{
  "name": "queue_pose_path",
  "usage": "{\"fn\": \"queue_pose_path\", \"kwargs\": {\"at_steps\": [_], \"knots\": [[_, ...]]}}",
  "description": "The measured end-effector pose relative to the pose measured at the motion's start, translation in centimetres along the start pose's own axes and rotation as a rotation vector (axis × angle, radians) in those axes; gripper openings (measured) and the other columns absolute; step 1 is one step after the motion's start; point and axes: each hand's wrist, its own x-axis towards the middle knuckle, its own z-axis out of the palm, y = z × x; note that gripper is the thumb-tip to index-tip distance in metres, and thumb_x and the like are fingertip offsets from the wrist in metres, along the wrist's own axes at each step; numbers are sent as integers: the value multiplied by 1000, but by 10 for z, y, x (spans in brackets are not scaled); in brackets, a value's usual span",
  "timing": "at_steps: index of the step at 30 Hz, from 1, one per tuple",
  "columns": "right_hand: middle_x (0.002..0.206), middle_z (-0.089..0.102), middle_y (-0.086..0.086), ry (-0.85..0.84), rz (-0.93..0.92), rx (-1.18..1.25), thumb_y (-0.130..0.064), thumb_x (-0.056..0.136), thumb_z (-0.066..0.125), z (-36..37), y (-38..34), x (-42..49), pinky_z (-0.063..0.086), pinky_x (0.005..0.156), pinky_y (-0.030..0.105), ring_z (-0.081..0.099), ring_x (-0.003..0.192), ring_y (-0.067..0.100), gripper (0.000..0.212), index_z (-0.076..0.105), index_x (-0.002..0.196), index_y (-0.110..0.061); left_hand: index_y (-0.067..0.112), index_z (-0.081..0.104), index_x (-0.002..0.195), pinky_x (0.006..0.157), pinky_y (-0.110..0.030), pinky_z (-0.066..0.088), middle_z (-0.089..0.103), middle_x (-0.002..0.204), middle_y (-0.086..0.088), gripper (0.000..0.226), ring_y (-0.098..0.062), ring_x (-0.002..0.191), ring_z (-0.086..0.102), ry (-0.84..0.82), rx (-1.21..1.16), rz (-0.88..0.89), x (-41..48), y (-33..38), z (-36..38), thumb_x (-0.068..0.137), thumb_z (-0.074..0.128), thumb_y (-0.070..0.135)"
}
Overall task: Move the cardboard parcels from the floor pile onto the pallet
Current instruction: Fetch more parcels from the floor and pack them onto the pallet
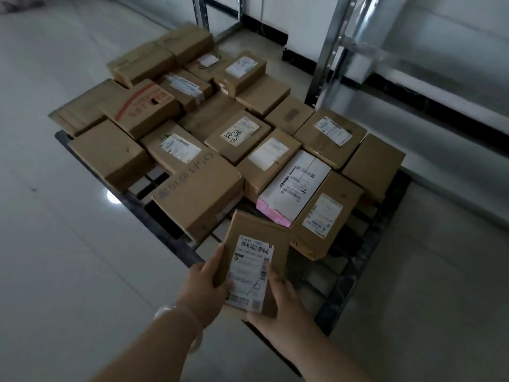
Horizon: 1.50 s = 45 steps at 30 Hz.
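Observation:
I hold a small cardboard parcel (254,260) with a white shipping label over the near edge of the black pallet (355,274). My left hand (208,285) grips its left side, thumb along the edge. My right hand (278,301) grips its near right corner, thumb on the label. Several cardboard parcels lie packed on the pallet, among them a large box (198,194) with printed letters, a white and pink box (294,186) and a labelled box (327,213) just beyond the held parcel. The floor pile is out of view.
A metal shelving rack (330,56) stands behind the pallet at the back right against a white wall with a black skirting. Glossy tiled floor (55,244) lies to the left and right of the pallet. A bare strip of pallet slats (325,288) shows at the near right corner.

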Motion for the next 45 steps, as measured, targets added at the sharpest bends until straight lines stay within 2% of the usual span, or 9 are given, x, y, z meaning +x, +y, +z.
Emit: {"fn": "queue_pose_path", "kwargs": {"at_steps": [7, 12, 15, 18, 22, 26, 31, 39, 45], "knots": [[163, -3, -17, 32, 57, 37, -33, 99, 55, 39, 19, 89, 35, 112, 36, 30, 144, 16, 89, -15, 147, -59, 43, 13, 154, 80, -22, 44, 41, 140, 2, 72, -9, 99, 52, -9, 108, 13, 96, -39, 12, 98, 51, 16], [164, -4, -14, 121, 48, 77, -34, 97, 59, 60, 31, 142, 36, 112, 34, 30, 145, 14, 93, -16, 147, -57, 46, -2, 154, 100, -33, 46, 32, 151, 3, 78, -18, 118, 50, -68, 228, 67, 152, -58, 21, 99, 51, 26], [164, -8, -13, 156, 42, 104, -30, 100, 56, 73, 32, 164, 36, 112, 32, 30, 145, 14, 89, -14, 148, -57, 50, -13, 150, 114, -43, 34, 19, 159, -2, 92, -30, 141, 33, -144, 368, 41, 177, -67, 27, 95, 59, 36], [164, -11, -14, 218, 9, 141, -30, 100, 55, 84, 33, 173, 37, 111, 30, 28, 146, 15, 87, -13, 147, -59, 56, -15, 146, 115, -48, 31, 18, 158, -3, 92, -34, 142, 28, -114, 382, 22, 191, -73, 29, 94, 59, 42], [161, -23, -15, 350, -40, 90, -37, 100, 55, 96, 36, 167, 37, 109, 23, 21, 149, 13, 89, -21, 143, -59, 55, -17, 147, 119, -50, 22, -13, 161, 11, 88, -31, 149, 3, 15, 571, 180, 177, -82, 31, 94, 54, 49], [138, -58, -15, 365, -86, -142, -40, 98, 56, 104, 34, 165, 30, 114, 23, 1, 153, 16, 99, -36, 134, -53, 48, -30, 144, 117, -45, -10, -57, 137, 17, 85, -21, 146, -27, 24, 813, 362, 150, -104, 38, 96, 40, 57], [141, -56, -3, 321, -91, -334, -44, 95, 57, 94, 21, 178, 25, 119, 34, -7, 153, 23, 108, -44, 131, -43, 42, -55, 119, 96, -47, -41, -57, 135, 4, 91, -23, 126, -51, 29, 1082, 313, 156, -108, 26, 96, 32, 60], [158, -36, 9, 259, -17, -469, -59, 91, 55, 81, 1, 189, 7, 124, 47, -13, 151, 31, 103, -26, 150, -36, 38, -29, 146, 114, -46, -17, -39, 152, 3, 86, -25, 148, -24, -12, 1102, 269, 170, -92, 12, 96, 38, 56], [164, -20, 4, 322, -170, -570, -65, 87, 57, 54, -18, 151, -9, 119, 48, -19, 151, 25, 102, -17, 152, -39, 48, -42, 130, 119, -45, -5, -43, 148, 8, 94, -21, 149, -19, 41, 1015, 350, 138, -71, -14, 92, 42, 65]]}}
